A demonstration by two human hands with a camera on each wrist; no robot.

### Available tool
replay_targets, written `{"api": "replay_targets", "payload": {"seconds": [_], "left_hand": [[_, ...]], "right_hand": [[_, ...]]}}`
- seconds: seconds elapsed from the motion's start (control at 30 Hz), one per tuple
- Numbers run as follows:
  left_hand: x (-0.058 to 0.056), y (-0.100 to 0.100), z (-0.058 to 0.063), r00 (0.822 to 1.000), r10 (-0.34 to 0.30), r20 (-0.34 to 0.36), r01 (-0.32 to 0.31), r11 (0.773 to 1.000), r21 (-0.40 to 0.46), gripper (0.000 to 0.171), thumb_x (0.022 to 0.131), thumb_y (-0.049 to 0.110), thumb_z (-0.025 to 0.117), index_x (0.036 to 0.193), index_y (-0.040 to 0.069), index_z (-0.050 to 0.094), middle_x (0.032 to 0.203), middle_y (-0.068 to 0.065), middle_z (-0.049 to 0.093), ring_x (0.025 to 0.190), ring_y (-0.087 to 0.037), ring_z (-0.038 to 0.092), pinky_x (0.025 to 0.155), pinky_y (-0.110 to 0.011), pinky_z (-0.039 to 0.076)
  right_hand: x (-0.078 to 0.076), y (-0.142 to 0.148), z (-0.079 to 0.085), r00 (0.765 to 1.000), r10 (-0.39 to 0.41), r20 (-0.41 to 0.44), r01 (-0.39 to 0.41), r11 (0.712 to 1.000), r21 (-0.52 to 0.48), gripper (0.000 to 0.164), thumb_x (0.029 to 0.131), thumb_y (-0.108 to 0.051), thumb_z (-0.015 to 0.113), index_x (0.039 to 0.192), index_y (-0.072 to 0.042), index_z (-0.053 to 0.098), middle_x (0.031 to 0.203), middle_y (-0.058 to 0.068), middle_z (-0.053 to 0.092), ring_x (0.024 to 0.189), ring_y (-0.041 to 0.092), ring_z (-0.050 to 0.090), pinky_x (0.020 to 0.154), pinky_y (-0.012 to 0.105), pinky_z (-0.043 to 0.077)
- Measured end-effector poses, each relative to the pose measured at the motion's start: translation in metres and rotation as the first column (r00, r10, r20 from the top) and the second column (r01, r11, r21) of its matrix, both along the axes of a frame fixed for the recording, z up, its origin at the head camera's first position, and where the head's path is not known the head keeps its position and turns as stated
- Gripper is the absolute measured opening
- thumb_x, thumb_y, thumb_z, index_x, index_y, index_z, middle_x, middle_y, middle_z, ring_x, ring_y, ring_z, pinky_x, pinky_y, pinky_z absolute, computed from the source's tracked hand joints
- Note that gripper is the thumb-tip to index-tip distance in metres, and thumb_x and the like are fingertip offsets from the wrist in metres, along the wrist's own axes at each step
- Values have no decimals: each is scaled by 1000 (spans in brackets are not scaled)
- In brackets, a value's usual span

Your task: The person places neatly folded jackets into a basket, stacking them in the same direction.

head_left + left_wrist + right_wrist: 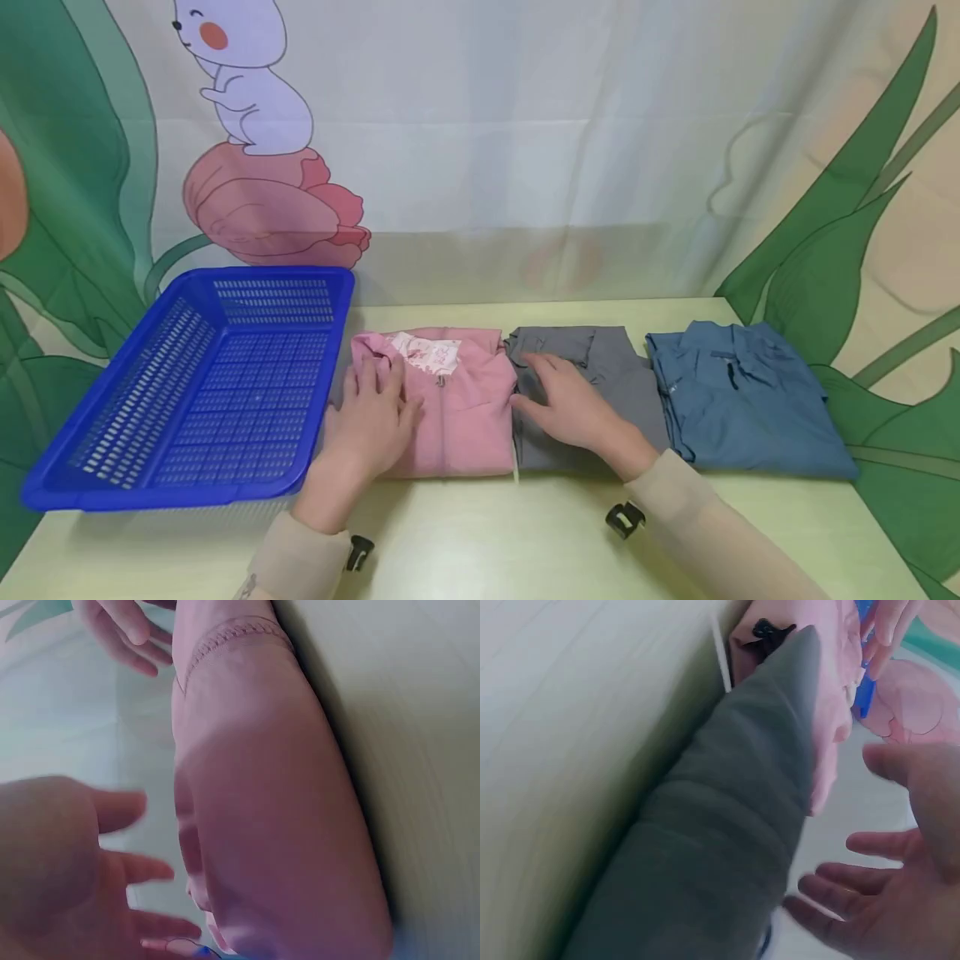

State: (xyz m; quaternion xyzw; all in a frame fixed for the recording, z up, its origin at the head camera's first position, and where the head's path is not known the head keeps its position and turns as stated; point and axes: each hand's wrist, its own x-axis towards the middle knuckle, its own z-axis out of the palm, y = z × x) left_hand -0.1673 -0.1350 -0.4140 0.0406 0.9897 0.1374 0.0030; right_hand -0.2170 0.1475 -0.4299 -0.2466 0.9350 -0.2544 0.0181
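A folded pink zip-up jacket (472, 421) lies on the table, its collar and patterned lining at the far edge. Over its left side is my left hand (367, 425), with fingers spread; the left wrist view shows a gap between that hand and the pink cloth (262, 787). Just right of the jacket lies a folded grey garment (618, 379), its left edge against the pink one. My right hand (573, 404) hovers over the grey garment with loosely bent fingers, holding nothing. In the right wrist view those fingers (855, 881) stand apart from the grey cloth (712, 817).
A blue plastic basket (341, 342) with perforated walls stands left of the pink jacket. To the far right is a folded blue garment (757, 417). All rest on a pale table (487, 542), with a printed curtain (480, 150) behind it.
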Motion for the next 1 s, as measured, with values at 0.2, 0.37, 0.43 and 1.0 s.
{"api": "replay_targets", "payload": {"seconds": [0.2, 0.37, 0.43, 1.0], "left_hand": [[-3, -2, -4, 992, 100, -82, -96, 994, 50, 57, 108, 23, 37, 154, -10, 31, 138, -42, 42, 118, -64, 49, 92, -72, 46], [-5, -3, -6, 984, 164, -70, -158, 984, 85, 50, 103, 12, 37, 142, -19, 34, 116, -40, 49, 97, -59, 60, 80, -68, 52], [-6, -3, -8, 981, 184, -56, -179, 979, 96, 46, 101, 12, 38, 135, -20, 38, 109, -39, 50, 94, -59, 61, 78, -67, 53], [-18, -5, -31, 958, 284, -35, -274, 945, 177, 35, 99, 12, 43, 114, -19, 40, 106, -39, 51, 89, -60, 63, 76, -66, 54]], "right_hand": [[-7, -5, -2, 993, -39, 115, 57, 985, -161, 59, 100, -24, 69, 146, 5, 47, 125, 19, 66, 107, 29, 66, 88, 46, 55], [-12, -15, -4, 948, -77, 309, 155, 959, -236, 60, 98, -24, 70, 145, 4, 46, 116, 11, 69, 98, 21, 67, 81, 39, 55], [-13, -18, -8, 932, -101, 349, 192, 953, -236, 58, 97, -24, 71, 142, 4, 47, 113, 9, 70, 95, 19, 66, 79, 36, 55], [-14, -32, -13, 857, -94, 506, 275, 915, -295, 43, 97, -10, 65, 133, 10, 50, 94, 11, 61, 79, 19, 61, 66, 30, 50]]}}
